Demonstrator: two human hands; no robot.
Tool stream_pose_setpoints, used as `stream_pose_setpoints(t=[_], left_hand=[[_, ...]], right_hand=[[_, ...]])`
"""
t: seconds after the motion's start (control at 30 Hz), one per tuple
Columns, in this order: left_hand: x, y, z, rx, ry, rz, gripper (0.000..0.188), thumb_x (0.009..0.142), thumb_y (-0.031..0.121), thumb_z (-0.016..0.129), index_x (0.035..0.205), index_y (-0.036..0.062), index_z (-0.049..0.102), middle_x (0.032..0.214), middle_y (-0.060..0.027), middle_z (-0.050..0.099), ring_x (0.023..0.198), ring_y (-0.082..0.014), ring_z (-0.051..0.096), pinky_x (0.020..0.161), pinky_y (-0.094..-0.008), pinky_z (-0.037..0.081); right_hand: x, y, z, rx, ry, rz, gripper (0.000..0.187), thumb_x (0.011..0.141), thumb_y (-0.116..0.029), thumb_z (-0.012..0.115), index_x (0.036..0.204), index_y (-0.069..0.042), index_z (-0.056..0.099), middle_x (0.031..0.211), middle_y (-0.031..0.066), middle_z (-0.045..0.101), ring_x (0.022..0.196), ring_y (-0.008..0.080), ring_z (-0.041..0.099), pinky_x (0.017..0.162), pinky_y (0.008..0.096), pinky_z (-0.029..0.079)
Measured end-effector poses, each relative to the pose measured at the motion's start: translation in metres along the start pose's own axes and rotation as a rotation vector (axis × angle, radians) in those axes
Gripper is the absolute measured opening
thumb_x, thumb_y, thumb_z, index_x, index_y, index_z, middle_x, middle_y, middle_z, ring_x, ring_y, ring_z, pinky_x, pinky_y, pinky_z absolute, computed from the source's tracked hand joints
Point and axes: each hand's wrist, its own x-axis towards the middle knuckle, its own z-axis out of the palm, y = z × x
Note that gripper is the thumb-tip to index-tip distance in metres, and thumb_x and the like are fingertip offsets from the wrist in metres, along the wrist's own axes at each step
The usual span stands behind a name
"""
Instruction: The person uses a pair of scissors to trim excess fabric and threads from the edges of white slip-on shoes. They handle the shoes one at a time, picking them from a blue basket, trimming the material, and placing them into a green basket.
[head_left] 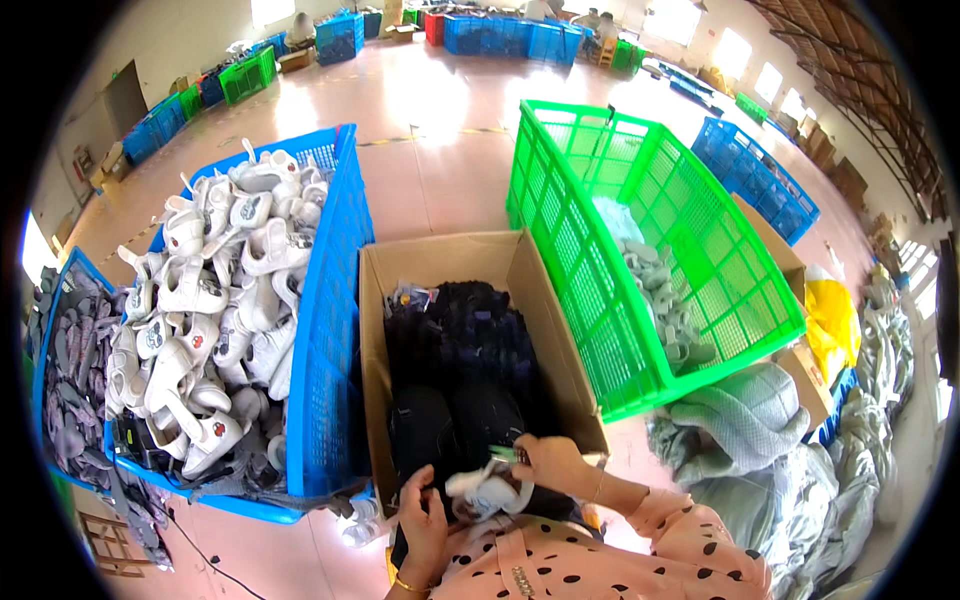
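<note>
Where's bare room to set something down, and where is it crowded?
Bare floor shows beyond the cardboard box, between the blue crate heaped with white shoes and the green crate. Crowded: dark goods in the box, grey fabric at right, and the near end, with left hand, right hand and white item.

Worn on the head, left of a side-by-side pair; aimed forward and down, close above the left hand and right hand; spanning, fisheye-wide, floor to distant roof beams.

The cardboard box opens upward; blue crate and green crate flank it.
</note>
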Motion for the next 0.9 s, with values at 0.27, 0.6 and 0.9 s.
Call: stream_pose_setpoints(t=[0.27,0.6,0.9], left_hand=[[0.013,0.021,0.008,0.164,0.001,0.634,0.013,0.083,-0.002,0.063,0.096,0.0016,0.065,0.099,-0.0144,0.064,0.085,-0.0294,0.059,0.078,-0.0361,0.048],[0.032,0.016,0.029,0.460,-0.151,0.607,0.017,0.078,0.012,0.075,0.095,0.0123,0.072,0.119,-0.0028,0.061,0.118,-0.0279,0.048,0.096,-0.0378,0.041],[0.051,0.018,0.054,0.846,0.013,0.746,0.024,0.077,0.024,0.076,0.100,0.0193,0.073,0.139,-0.0012,0.052,0.134,-0.0252,0.037,0.111,-0.0450,0.022]], right_hand=[[0.000,0.010,0.028,0.200,0.121,0.233,0.031,0.075,-0.027,0.065,0.085,0.002,0.059,0.073,0.0233,0.065,0.069,0.0405,0.066,0.066,0.0467,0.055],[-0.009,0.008,0.045,0.555,0.044,0.482,0.044,0.078,-0.031,0.074,0.095,0.008,0.060,0.079,0.0164,0.066,0.072,0.0244,0.065,0.068,0.0329,0.052],[-0.014,0.010,0.043,0.763,0.015,0.434,0.042,0.092,-0.034,0.066,0.104,0.005,0.058,0.073,0.0091,0.065,0.064,0.0178,0.061,0.059,0.0317,0.049]])
